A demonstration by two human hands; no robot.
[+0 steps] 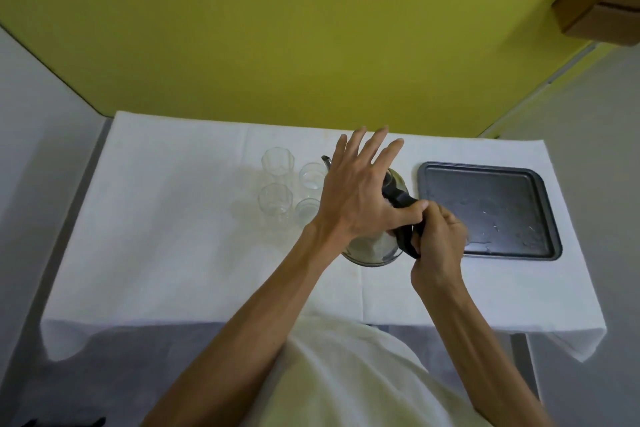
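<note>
A steel kettle [372, 248] with a black handle [401, 199] stands on the white-covered table [173, 236], its spout pointing away. My left hand [356, 191] lies over the kettle's top with fingers spread straight and the thumb touching the handle. My right hand [438, 243] grips the lower part of the black handle. Left of the kettle stand several clear drinking glasses [277, 163]; the left hand hides part of the kettle's lid.
A dark rectangular baking tray [485, 211] lies right of the kettle. A yellow wall rises behind the table, and a wooden cabinet corner [599, 7] shows at the upper right. The table's front edge hangs near my body.
</note>
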